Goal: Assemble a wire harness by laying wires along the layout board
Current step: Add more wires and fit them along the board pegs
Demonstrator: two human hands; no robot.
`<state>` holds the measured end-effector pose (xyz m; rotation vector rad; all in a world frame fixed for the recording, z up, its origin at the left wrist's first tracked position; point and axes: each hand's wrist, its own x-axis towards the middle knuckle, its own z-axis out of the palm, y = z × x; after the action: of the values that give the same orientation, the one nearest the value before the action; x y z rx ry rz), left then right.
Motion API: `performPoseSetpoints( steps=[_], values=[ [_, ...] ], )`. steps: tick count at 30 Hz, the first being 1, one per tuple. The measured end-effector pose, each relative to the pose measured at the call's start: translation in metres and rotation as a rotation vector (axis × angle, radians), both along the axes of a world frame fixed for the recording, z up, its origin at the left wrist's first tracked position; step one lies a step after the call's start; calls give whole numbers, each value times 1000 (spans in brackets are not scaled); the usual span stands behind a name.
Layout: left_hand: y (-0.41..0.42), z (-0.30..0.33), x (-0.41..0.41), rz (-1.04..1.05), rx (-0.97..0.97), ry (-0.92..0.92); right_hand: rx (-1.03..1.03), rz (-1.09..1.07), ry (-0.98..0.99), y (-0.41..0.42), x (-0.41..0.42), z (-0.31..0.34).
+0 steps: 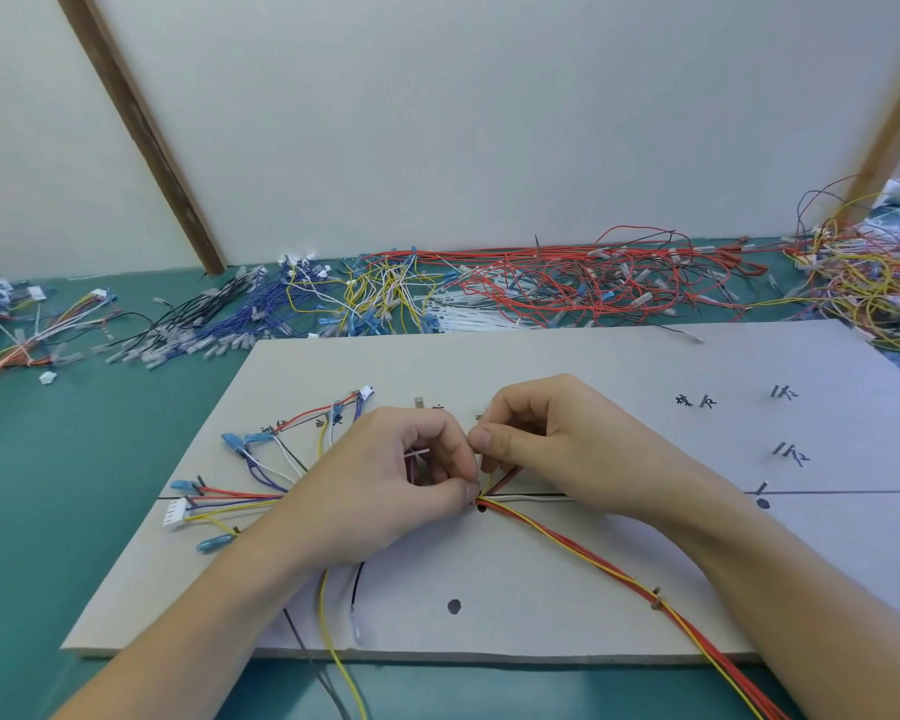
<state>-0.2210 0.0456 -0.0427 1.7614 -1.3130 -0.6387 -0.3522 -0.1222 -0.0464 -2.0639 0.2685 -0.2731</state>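
A grey layout board (567, 366) with drawn lines, pegs and handwritten marks lies on the green table. A harness of red, yellow, white and blue wires fans out at the board's left to a white connector (171, 512) and blue terminals. A red and yellow wire bundle (593, 561) runs from the board's middle to the lower right past a peg (655, 597). My left hand (385, 485) and my right hand (546, 439) meet at the bundle's junction, both pinching the wires there; a thin white strip, perhaps a tie, shows under my left fingers.
Heaps of loose wires lie along the table's back: blue and black (219, 319), yellow and white (380, 288), red (593, 283), mixed (863, 283) at right. White cable ties (458, 317) lie behind the board. A finished harness (27, 345) is at left.
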Motion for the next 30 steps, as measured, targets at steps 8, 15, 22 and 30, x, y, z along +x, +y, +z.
performPoseSetpoints(
  steps=[8,15,22,30],
  values=[
    [1,0,2,-30,9,-53,-120,-64,-28,5,6,0],
    [1,-1,3,-24,3,-78,-117,-106,-76,9,9,0],
    [0,-1,5,-34,30,-61,-3,-124,-72,13,10,0],
    [0,-2,7,-19,1,-42,103,-52,-56,8,7,2]
  ],
)
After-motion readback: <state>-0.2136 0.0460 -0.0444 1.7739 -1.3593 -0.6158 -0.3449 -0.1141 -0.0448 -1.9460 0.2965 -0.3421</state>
